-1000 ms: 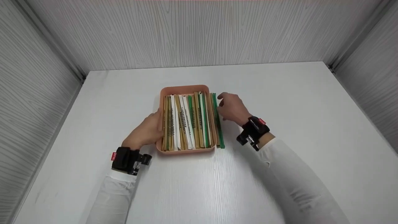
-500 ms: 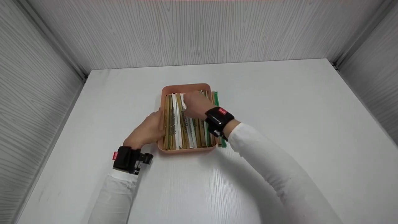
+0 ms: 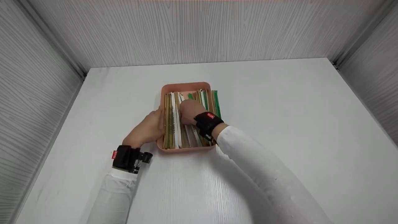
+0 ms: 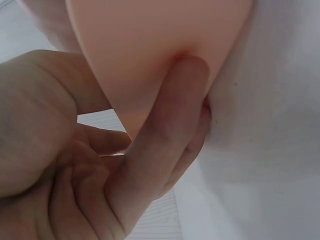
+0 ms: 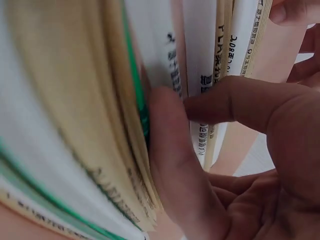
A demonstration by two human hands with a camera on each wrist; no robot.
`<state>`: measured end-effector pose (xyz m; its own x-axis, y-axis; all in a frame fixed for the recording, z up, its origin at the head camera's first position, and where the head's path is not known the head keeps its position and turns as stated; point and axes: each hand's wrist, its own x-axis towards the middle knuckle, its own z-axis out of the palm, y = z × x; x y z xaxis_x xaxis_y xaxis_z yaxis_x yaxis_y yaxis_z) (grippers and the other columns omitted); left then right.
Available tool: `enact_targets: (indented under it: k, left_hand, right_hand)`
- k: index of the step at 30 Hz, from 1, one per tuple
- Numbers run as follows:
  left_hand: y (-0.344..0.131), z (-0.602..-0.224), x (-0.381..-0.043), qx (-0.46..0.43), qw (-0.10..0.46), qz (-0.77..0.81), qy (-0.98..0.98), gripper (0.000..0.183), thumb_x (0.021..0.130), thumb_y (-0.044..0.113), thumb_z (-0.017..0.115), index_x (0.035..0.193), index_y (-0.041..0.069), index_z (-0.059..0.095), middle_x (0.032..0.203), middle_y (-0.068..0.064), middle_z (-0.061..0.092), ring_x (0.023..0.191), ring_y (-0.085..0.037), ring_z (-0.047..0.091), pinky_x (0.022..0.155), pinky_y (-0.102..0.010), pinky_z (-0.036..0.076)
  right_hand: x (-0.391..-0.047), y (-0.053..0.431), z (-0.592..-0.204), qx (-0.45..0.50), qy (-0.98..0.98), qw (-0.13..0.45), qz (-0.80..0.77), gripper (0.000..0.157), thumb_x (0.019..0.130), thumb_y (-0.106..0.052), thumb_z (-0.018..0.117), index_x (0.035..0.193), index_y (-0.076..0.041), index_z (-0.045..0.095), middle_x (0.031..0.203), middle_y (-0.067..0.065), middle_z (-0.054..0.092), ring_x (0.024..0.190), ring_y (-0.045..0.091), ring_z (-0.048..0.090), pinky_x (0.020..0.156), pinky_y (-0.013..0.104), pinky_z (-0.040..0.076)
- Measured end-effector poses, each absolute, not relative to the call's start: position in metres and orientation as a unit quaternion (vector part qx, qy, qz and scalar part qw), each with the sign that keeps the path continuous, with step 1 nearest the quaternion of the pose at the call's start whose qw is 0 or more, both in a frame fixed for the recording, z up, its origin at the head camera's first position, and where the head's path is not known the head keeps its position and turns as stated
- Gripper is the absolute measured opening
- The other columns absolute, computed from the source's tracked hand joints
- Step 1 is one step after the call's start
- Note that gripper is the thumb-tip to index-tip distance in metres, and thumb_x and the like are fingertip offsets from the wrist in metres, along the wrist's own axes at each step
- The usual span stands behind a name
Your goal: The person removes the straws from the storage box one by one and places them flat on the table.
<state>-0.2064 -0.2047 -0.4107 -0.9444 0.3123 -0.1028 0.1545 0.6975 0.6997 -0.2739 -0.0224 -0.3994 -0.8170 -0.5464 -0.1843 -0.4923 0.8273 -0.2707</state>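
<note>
A shallow pink box [image 3: 186,149] holds a row of long, thin paper-wrapped straws [image 3: 170,124] in brown, white and green, standing side by side. My left hand [image 3: 149,128] grips the box's left side. In the left wrist view, its fingers [image 4: 172,110] press against the pink wall [image 4: 150,30] from outside. My right hand [image 3: 190,111] reaches down into the middle of the row. There, as the right wrist view shows, the thumb and a finger [image 5: 172,130] pinch a white-wrapped straw [image 5: 155,45]. Printed brown straws [image 5: 70,100] lean beside that hand.
Just outside the box's right wall lie a green-wrapped straw [image 3: 216,99] and a brown one beside it. The box rests on a white table [image 3: 279,102], with grey wood-grain panels [image 3: 199,34] at the back and both sides.
My right hand has moved left from beside the green straw into the box, then a little nearer to me among the straws. The left hand keeps its hold on the box.
</note>
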Motion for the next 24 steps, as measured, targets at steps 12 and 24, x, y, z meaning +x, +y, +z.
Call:
enact_targets:
  k: [12, 24]
  left_hand:
    - [-0.205, -0.412, -0.209, 0.133, 0.102, 0.361, 0.917, 0.072, 0.094, 0.002, 0.068, 0.156, -0.008, 0.033, 0.119, -0.019, 0.062, 0.103, -0.03, 0.062, 0.089, -0.042, 0.052]
    - [-0.206, -0.412, -0.209, 0.128, 0.105, 0.374, 0.913, 0.076, 0.093, -0.001, 0.07, 0.157, -0.007, 0.03, 0.122, -0.021, 0.063, 0.108, -0.033, 0.062, 0.093, -0.045, 0.053]
  right_hand:
    - [-0.271, 0.0, -0.372, -0.227, 0.907, 0.14, -0.324, 0.029, 0.098, -0.013, 0.059, 0.071, -0.013, 0.048, 0.059, -0.003, 0.035, 0.049, 0.012, 0.039, 0.051, 0.028, 0.033]
    - [-0.257, 0.068, -0.325, -0.214, 0.808, 0.095, -0.541, 0.042, 0.106, -0.011, 0.055, 0.146, 0.001, 0.048, 0.117, 0.019, 0.061, 0.084, 0.027, 0.07, 0.076, 0.039, 0.062]
